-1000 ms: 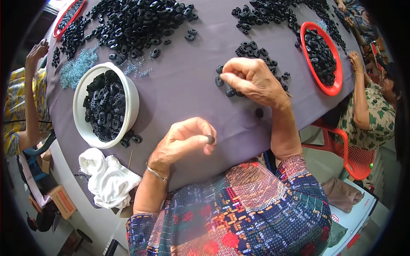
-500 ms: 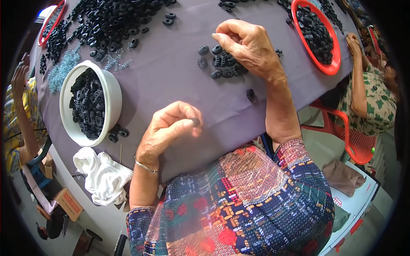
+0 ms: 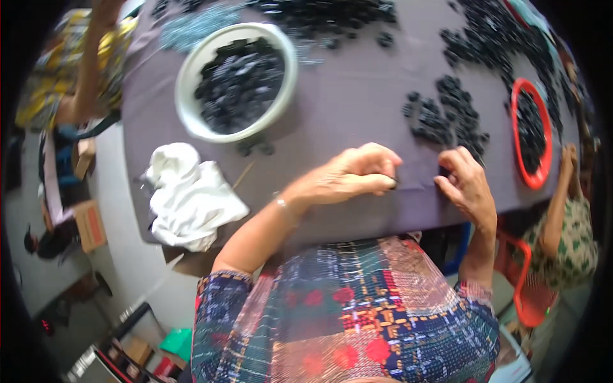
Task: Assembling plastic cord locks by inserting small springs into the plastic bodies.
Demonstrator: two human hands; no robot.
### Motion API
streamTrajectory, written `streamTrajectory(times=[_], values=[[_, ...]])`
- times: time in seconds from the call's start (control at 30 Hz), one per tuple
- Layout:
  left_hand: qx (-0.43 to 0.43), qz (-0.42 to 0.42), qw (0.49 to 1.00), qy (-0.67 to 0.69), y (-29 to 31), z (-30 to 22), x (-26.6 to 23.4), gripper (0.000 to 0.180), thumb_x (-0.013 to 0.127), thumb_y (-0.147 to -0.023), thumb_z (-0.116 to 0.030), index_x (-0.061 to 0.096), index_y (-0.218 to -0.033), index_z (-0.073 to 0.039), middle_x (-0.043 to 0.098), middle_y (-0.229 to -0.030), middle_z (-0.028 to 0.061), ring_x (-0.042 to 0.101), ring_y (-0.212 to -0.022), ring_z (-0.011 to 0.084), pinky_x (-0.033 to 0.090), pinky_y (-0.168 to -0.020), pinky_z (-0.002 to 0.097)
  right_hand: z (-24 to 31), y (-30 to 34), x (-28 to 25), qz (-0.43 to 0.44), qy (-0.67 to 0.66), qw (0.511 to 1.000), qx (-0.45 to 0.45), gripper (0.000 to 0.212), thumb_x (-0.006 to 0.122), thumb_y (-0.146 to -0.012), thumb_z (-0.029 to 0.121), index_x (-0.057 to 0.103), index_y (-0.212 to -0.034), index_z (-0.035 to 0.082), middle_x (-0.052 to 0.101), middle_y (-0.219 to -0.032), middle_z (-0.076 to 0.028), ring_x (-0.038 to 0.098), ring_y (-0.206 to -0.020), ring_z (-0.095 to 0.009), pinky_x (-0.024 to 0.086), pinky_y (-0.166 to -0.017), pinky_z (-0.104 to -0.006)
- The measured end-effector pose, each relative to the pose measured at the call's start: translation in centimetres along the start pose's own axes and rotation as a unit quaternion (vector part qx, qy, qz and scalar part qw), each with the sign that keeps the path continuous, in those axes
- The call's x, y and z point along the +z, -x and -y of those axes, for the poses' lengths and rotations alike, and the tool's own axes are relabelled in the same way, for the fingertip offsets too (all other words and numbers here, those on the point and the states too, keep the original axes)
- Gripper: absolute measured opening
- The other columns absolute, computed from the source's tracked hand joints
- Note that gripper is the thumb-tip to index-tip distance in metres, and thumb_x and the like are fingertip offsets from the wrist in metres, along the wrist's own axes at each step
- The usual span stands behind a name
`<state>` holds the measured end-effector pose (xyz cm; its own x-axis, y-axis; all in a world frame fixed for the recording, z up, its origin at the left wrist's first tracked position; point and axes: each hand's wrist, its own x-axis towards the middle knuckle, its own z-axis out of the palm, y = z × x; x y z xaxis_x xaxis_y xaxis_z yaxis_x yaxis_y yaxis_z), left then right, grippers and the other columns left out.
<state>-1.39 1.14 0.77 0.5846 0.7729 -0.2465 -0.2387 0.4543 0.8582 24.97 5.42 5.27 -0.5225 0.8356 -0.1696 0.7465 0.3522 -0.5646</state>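
Far left, beyond the tabletop edge: a person's arm in a yellow patterned sleeve (image 3: 60, 70); below it, small brown cardboard boxes (image 3: 89, 223) on the floor, one with an orange-red face.

Tabletop (image 3: 357, 102): covered in a smooth, matte grey-purple cloth.

White cloth (image 3: 188, 195): soft, crumpled, bunched at the near left edge of the tabletop.

White bowl (image 3: 236, 80): round, smooth-rimmed, heaped with small black ring-shaped pieces. A few loose black pieces (image 3: 255, 149) lie just beside its near rim.

Pale blue-green shreds (image 3: 198, 25): a thin, wispy scatter at the far edge, behind the bowl.

Left hand (image 3: 351, 175): curled loosely, fingertips pinched together on something small and dark at the thumb; what it is cannot be told. The hand rests on the cloth near the front edge. A thin bracelet (image 3: 281, 205) circles the wrist.

Small black pieces, middle cluster (image 3: 447, 118): chunky, round, glossy-dark, lying loose on the cloth just beyond the right hand.

Right hand (image 3: 466, 185): fingers bent, tips down on the cloth at the near edge of that cluster; whether it grips a piece cannot be told.

Red tray (image 3: 530, 134): oval, plastic, filled with black pieces, right of the cluster.

Far right: another person's arm (image 3: 562, 191) and green-printed sleeve (image 3: 575, 242), and a red chair (image 3: 530, 287).
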Motion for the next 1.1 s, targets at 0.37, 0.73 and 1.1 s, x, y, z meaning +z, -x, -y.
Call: streamTrajectory(times=[0.37,0.73,1.1], values=[[0.057,0.034,0.998,0.014,0.0,0.5,-1.1,0.020,0.065,-0.090,-0.021,0.057,-0.096,-0.003,0.051,-0.121,0.0062,0.053,-0.109,0.0137,0.040,-0.098,0.0312,1.9,-3.4,0.6,-0.128,0.020,0.990,-0.049,0.026,0.066,-0.078,-0.003,0.059,-0.102,0.002,0.055,-0.097,-0.009,0.055,-0.061,-0.016,0.047,-0.059,-0.0302],[0.098,0.285,0.942,-0.149,0.2,1.7,0.4,0.022,0.065,-0.086,-0.030,0.062,-0.088,-0.008,0.063,-0.116,0.0052,0.052,-0.110,0.0155,0.030,-0.106,0.0383,7.9,-11.5,5.6,0.056,-0.136,0.934,-0.325,0.016,0.069,-0.077,-0.001,0.061,-0.091,0.002,0.058,-0.084,-0.007,0.056,-0.063,-0.017,0.046,-0.053,-0.0284],[0.044,0.243,0.967,-0.059,0.0,3.1,0.9,0.025,0.068,-0.083,-0.028,0.062,-0.090,-0.005,0.062,-0.088,0.0001,0.054,-0.081,0.0099,0.045,-0.071,0.0278,13.7,-13.8,14.0,-0.103,0.074,0.896,-0.425,0.027,0.075,-0.065,0.022,0.058,-0.081,0.007,0.059,-0.071,-0.006,0.061,-0.065,-0.022,0.047,-0.056,-0.0363]])
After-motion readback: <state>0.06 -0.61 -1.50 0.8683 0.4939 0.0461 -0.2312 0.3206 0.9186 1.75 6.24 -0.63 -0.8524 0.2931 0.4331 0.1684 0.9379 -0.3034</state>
